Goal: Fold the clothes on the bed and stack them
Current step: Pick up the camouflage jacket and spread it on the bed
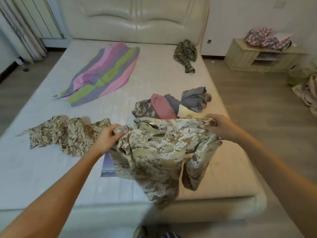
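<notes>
Both hands are clamped on the tan digital-camo cloth garment: left hand bunches one top corner, right hand pinches the other. The held edge runs side to side between them, and the rest droops over the white mattress near its front edge. Laying it flat probably means swinging it forward.

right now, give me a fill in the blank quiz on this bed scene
The jacket held up over the bed is ____-patterned.
The striped sheet lies on the bed's ____ half.
In the pile, a ____ garment lies between camouflage and blue-grey ones.
Missing: camouflage; left; pink.
</notes>
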